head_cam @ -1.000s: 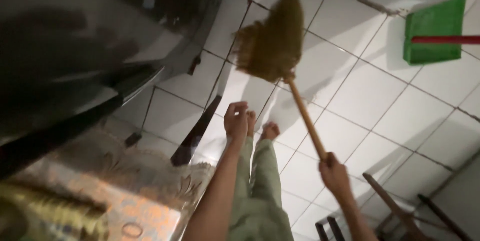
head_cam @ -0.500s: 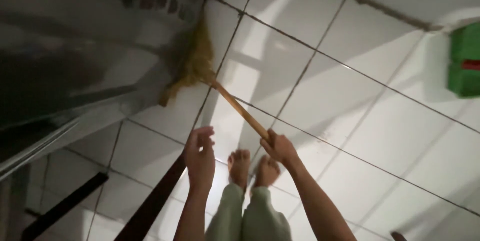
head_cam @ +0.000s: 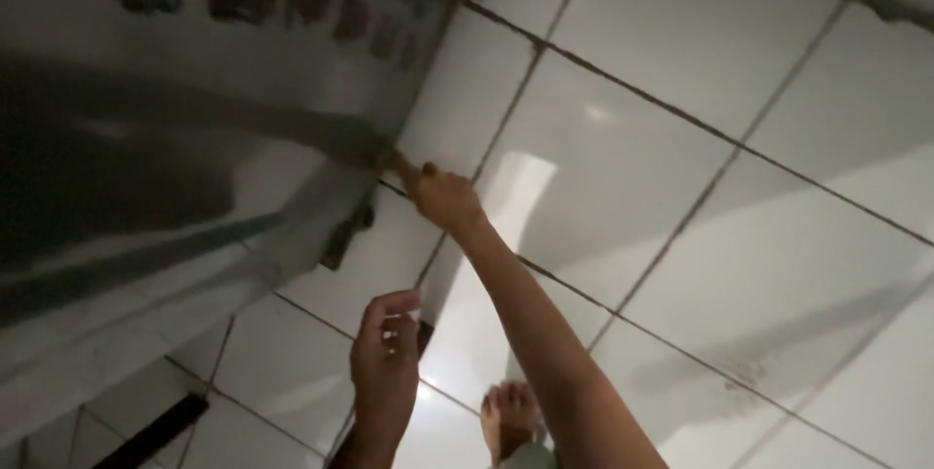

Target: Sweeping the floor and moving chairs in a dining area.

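1. The right hand (head_cam: 443, 198) is seen stretched far forward on a nearly straight arm, with its fingers wrapped tight around the near end of a wooden broom handle (head_cam: 401, 165).

2. Only a short stub of the broom handle is visible beyond the knuckles; the rest, and the bristle head, are hidden beneath the grey furniture edge (head_cam: 292, 138), so the head's exact position cannot be told.

3. The long axis of the handle is judged to run from the grip up and to the left, away from the person and in under the furniture edge. The broom therefore lies on the far side of the grip, close to the floor.

4. The left hand (head_cam: 384, 362) is held well back from the furniture edge, nearer the body, with fingers loosely curled and holding nothing. It is apart from the handle.

5. The right hand is clearly the nearer one to the furniture edge and is the only one touching the broom.

6. The white tiled floor (head_cam: 681, 187) spreads away to the right of the furniture edge; a bare foot (head_cam: 508, 415) is planted on it, behind both hands.

7. A dark bar (head_cam: 146, 435) is seen low down, below the furniture edge.
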